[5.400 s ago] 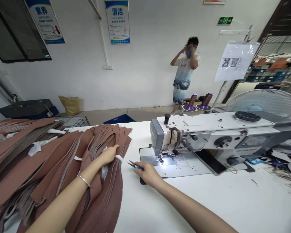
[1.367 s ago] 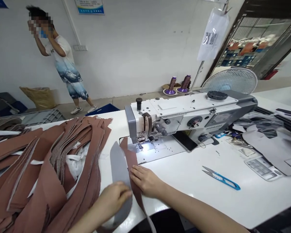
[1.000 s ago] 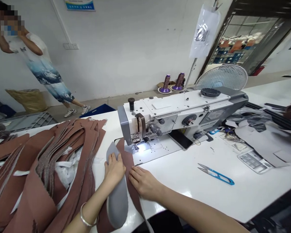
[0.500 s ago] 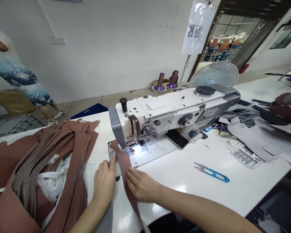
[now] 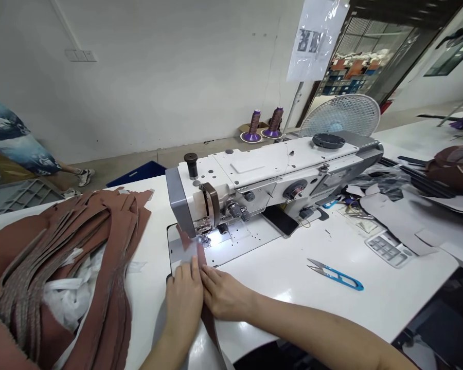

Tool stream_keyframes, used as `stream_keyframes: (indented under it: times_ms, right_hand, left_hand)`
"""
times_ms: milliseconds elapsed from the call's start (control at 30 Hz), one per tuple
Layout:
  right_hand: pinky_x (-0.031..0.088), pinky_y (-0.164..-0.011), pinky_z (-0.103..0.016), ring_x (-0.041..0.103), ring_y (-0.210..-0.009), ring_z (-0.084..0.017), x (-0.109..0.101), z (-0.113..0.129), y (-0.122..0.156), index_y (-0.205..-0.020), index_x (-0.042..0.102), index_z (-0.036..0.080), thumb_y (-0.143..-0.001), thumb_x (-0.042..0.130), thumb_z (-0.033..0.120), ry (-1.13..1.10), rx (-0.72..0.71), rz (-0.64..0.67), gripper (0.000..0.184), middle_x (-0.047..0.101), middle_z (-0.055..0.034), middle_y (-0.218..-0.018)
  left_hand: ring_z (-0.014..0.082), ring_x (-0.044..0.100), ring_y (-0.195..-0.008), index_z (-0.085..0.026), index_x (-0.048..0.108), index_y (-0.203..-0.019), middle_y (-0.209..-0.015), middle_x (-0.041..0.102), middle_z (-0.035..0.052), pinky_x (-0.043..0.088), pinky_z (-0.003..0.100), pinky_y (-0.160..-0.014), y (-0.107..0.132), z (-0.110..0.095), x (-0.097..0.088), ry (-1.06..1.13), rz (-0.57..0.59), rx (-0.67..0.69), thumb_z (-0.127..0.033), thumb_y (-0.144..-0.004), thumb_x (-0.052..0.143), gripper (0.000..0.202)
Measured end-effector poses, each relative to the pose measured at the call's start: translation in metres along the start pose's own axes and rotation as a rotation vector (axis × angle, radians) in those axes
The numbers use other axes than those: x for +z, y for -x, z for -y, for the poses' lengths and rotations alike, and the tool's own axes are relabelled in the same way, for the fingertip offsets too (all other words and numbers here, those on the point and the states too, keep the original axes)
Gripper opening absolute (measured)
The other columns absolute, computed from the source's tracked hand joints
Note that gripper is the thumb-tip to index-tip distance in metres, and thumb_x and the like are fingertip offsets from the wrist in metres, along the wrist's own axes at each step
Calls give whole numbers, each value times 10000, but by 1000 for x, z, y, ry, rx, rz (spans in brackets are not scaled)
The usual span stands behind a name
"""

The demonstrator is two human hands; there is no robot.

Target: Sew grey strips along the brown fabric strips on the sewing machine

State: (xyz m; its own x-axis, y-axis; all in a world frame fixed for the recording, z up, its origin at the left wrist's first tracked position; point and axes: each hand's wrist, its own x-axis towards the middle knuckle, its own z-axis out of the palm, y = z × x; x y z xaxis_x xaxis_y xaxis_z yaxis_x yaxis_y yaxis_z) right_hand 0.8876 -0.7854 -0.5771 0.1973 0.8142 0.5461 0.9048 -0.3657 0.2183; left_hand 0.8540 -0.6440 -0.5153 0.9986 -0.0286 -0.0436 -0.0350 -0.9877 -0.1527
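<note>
A narrow reddish-brown strip (image 5: pixel 201 254), leather-like, runs from beside the needle area of a sewing machine (image 5: pixel 262 174) down over the table's front edge. My left hand (image 5: pixel 184 293) is closed against the strip's left side, its thumb along it below the presser foot; the undersides of its fingers are hidden. Close beside it, my right hand (image 5: pixel 227 295) pinches the strip's right edge with bent fingers. The strip's upper end lies on the lit metal plate (image 5: pixel 177 249), left of the needle. Blue thread snips (image 5: pixel 335 275) rest on the table to the right.
A big pile of brown cut pieces (image 5: pixel 116 246) covers the left side. A phone (image 5: pixel 281 221) lies under the machine arm. Two thread cones (image 5: pixel 253 126) and a fan (image 5: pixel 341 115) stand behind. At right are a calculator (image 5: pixel 389 248) and pale sheets. A person's legs show far left.
My left hand has moved right, from the machine plate onto the strip next to my right hand. The strip's upper part now bends. The view has shifted slightly, and the person's legs sit further left.
</note>
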Motion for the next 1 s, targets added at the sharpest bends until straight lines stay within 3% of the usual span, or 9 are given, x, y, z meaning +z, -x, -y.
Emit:
stream_keyframes:
  times_ms: [133, 333, 467, 1000]
  right_hand:
    - [535, -938, -459, 648, -1040, -322, -2, -4, 1, -1102, 627, -57, -892, 404, 77, 13, 15, 4, 334, 650, -287, -1124]
    - [532, -949, -460, 631, -1074, -331, -2, -4, 3, -1073, 627, -69, -879, 409, 52, -46, 56, -24, 316, 653, -297, -1086]
    - [552, -898, -476, 621, -1069, -336, 1, -3, 4, -1018, 645, -40, -875, 433, 53, -106, 96, -45, 272, 653, -294, -1039]
    - [584, -812, -468, 602, -946, -323, 5, -9, 3, -878, 691, -5, -821, 410, 38, -108, 213, -167, 289, 654, -246, -893]
  left_hand:
    - [271, 577, -980, -126, 487, -1390, -1059, 615, 154, 482, 376, -796, 0, -13, 6, 13, 62, -16, -43, -902, 302, 528]
    - [246, 536, -1171, -123, 398, -1448, -1248, 571, 151, 457, 310, -907, -25, -7, 2, 237, 305, 0, -97, -938, 313, 517]
    - [220, 484, -1269, -130, 366, -1457, -1353, 522, 145, 412, 304, -981, -37, -7, 1, 361, 375, -8, -89, -927, 306, 535]
    - [208, 518, -1240, -102, 389, -1434, -1347, 541, 153, 391, 282, -1016, -54, -21, 3, 334, 355, 40, -88, -906, 309, 535]
